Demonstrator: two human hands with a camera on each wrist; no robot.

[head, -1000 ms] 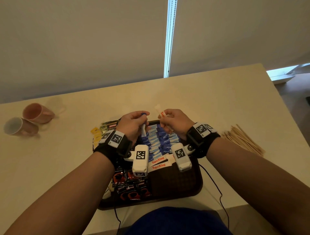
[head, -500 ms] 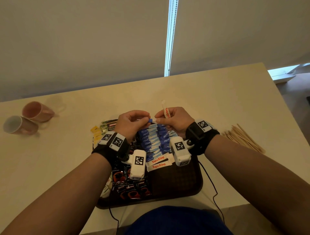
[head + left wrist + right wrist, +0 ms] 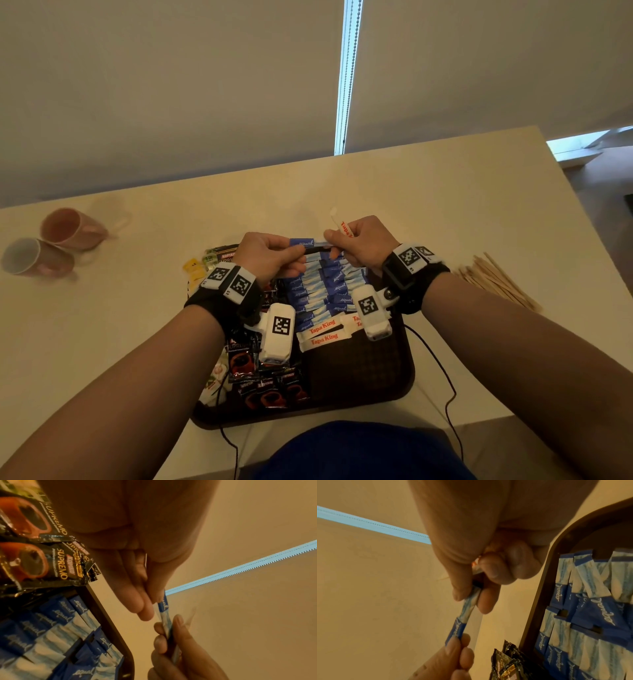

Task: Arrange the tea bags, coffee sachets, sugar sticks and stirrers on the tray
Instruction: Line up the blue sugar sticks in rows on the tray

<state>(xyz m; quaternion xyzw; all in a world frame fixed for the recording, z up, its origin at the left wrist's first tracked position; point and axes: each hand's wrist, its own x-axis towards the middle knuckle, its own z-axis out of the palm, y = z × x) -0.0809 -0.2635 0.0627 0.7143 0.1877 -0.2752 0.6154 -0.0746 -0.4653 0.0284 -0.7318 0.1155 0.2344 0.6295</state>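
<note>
Dim, warm-tinted views — daylight through a blind gap (image 3: pixel 347 75), blurred close-up skin.

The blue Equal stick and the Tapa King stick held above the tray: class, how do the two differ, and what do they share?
The blue Equal stick is blue and pale; the Tapa King stick is white with red lettering. The Equal stick lies level, pinched at both ends by the left hand and right hand; the Tapa King stick points upward, gripped by the right hand alone. Both are slim sachets, off the tray.
</note>
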